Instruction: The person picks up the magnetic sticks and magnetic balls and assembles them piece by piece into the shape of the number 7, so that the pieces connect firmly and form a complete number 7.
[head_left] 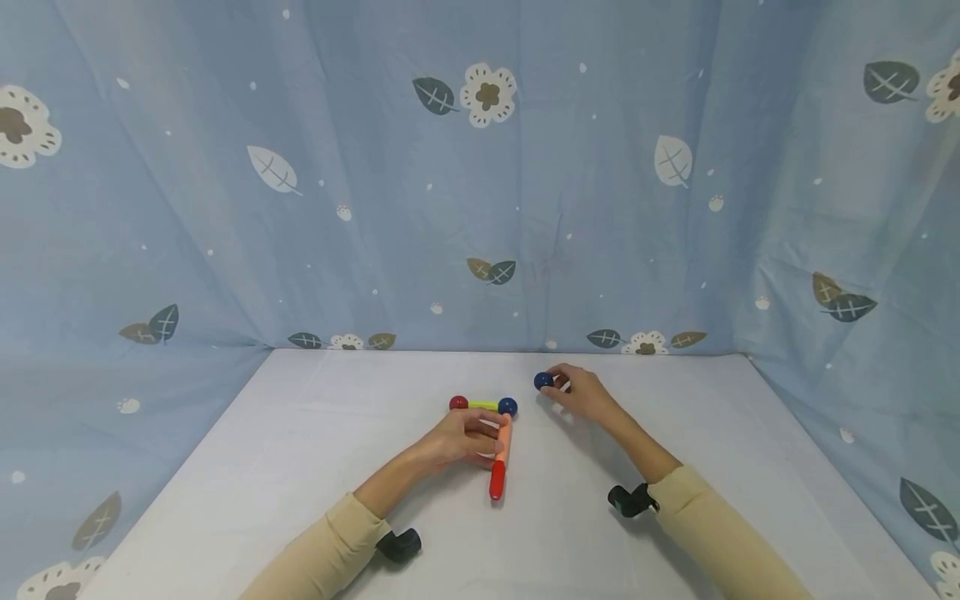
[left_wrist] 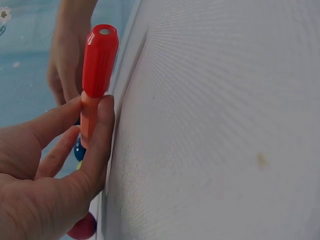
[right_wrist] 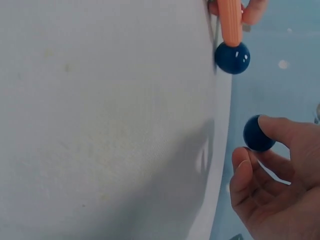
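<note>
My left hand (head_left: 461, 435) pinches an orange stick (head_left: 504, 437) between thumb and fingers. At its near end is a red stick (head_left: 497, 481), in line with it; a small metallic spot shows on the red tip in the left wrist view. The far end of the orange stick meets a glossy blue ball (head_left: 507, 407). From that ball a yellow-green stick (head_left: 483, 405) runs left to a red ball (head_left: 458, 402). A second blue ball (head_left: 542, 381) is pinched between the thumb and fingers of my right hand (head_left: 585, 393), to the right of the joined pieces.
A white tabletop (head_left: 225, 500) lies under both hands. Behind and beside it hangs a blue curtain (head_left: 390, 250) with leaf and flower prints. Each wrist carries a black device, one on the left (head_left: 399, 546) and one on the right (head_left: 632, 500).
</note>
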